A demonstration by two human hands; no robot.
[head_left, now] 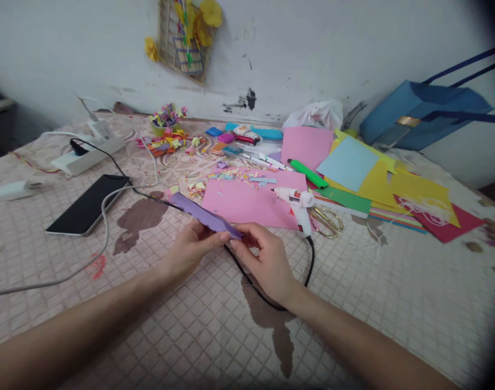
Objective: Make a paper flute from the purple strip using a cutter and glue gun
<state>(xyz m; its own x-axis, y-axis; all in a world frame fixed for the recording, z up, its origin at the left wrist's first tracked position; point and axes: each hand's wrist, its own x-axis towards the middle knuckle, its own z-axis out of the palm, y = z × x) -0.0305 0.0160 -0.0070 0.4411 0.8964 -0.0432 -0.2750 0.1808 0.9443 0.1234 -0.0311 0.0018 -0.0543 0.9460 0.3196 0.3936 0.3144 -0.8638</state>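
Note:
Between both hands is a folded strip of purple paper (202, 215), slanting up to the left above the tablecloth. My left hand (196, 244) pinches its lower edge, the thumb reaching toward the right end. The thumb and fingers of my right hand (266, 260) close on that right end. Beyond them lies a pink sheet (247, 203) strewn with small paper scraps (235, 176). A white hot glue gun (298, 206) rests on its right side, its black cord (247, 275) passing beneath my hands. Gold-handled scissors (329, 222) lie beside the glue gun.
At left are a tablet-like black device (89, 206) and a white power strip (89, 154) with cables. Coloured paper sheets (361, 184), a green marker (308, 173) and a blue bag (418, 116) are at right. Paper flowers fill a small pot (162, 130) at the back.

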